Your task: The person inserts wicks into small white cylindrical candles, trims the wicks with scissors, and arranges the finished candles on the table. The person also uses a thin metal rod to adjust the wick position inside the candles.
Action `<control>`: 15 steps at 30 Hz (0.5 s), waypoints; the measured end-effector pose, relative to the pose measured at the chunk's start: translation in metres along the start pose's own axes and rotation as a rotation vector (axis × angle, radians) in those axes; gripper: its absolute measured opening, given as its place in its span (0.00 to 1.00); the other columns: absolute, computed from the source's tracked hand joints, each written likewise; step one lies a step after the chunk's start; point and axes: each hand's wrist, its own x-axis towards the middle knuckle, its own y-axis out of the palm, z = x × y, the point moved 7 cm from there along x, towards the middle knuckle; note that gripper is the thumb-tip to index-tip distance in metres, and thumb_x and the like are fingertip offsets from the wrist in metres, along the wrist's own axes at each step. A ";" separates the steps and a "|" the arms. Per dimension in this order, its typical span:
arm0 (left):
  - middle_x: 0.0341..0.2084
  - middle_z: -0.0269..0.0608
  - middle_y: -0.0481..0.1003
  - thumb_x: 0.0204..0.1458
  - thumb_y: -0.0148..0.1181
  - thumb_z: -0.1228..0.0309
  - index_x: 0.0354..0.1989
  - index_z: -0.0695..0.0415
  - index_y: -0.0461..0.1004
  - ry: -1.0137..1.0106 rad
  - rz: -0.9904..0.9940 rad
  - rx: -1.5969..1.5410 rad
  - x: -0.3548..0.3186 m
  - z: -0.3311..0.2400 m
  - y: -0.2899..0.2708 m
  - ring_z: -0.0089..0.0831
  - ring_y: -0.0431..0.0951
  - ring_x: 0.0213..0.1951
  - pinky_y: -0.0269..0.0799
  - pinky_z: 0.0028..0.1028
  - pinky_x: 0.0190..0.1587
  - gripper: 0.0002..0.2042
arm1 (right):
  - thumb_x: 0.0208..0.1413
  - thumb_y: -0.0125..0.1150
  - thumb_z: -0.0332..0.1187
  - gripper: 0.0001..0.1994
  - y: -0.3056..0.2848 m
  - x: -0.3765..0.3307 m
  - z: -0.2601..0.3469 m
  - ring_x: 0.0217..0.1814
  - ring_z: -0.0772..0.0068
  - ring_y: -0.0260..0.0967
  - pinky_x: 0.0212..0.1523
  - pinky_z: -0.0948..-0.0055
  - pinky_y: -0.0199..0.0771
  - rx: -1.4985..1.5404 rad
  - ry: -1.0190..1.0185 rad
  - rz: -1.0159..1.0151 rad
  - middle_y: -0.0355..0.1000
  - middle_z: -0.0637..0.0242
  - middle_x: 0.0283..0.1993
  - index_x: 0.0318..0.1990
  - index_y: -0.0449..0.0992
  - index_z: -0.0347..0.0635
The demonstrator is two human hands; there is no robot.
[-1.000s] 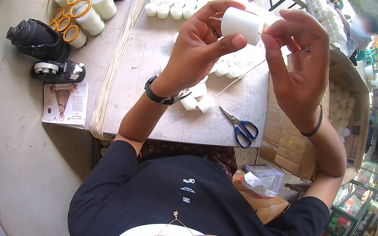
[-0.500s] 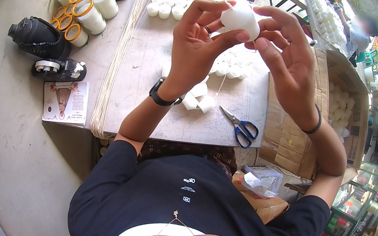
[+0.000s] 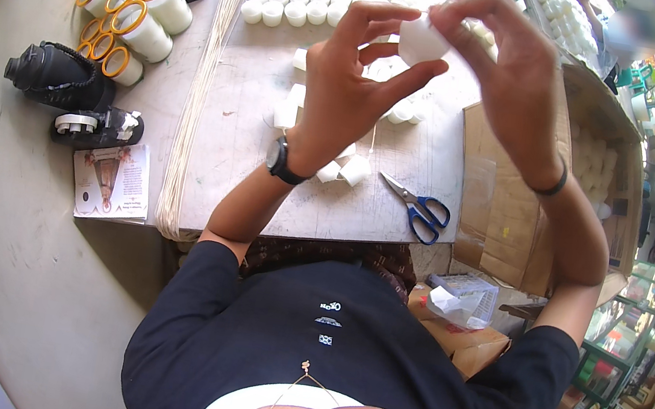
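Both hands are raised above the board (image 3: 233, 145); the left hand (image 3: 346, 95) pinches a small white candle (image 3: 421, 41) between thumb and fingertips, and the right hand (image 3: 506, 70) meets it from the other side, fingers curled and pressed to its top; beneath them on the board lie scissors (image 3: 418, 209) near its right edge, rows of white candles (image 3: 292, 4) at its far end, and loose pieces (image 3: 346, 169) by the wrist.

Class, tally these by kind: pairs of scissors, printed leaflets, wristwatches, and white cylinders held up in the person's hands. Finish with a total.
Scissors: 1
Printed leaflet: 1
Wristwatch: 1
White cylinder held between left hand and right hand: 1
Total: 4
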 end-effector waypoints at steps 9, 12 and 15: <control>0.49 0.43 0.78 0.54 0.67 0.70 0.57 0.57 0.72 -0.088 0.603 0.126 -0.011 0.022 0.008 0.32 0.80 0.48 0.78 0.33 0.54 0.21 | 0.60 0.60 0.36 0.12 -0.018 0.035 0.041 0.34 0.69 0.70 0.40 0.71 0.73 -0.342 -0.238 0.382 0.70 0.65 0.31 0.47 0.71 0.41; 0.50 0.42 0.77 0.55 0.66 0.68 0.56 0.56 0.73 -0.317 0.611 0.055 -0.021 0.028 0.000 0.31 0.80 0.48 0.77 0.33 0.55 0.20 | 0.53 0.67 0.36 0.09 -0.011 0.023 0.033 0.40 0.56 0.74 0.44 0.61 0.73 -0.636 -0.418 0.652 0.77 0.60 0.33 0.38 0.79 0.42; 0.50 0.40 0.77 0.56 0.65 0.66 0.56 0.54 0.74 -0.276 0.669 0.175 -0.037 0.033 -0.007 0.31 0.79 0.49 0.75 0.35 0.56 0.19 | 0.54 0.65 0.34 0.06 -0.004 0.031 0.023 0.37 0.59 0.74 0.42 0.60 0.71 -0.554 -0.460 0.774 0.76 0.63 0.29 0.30 0.78 0.42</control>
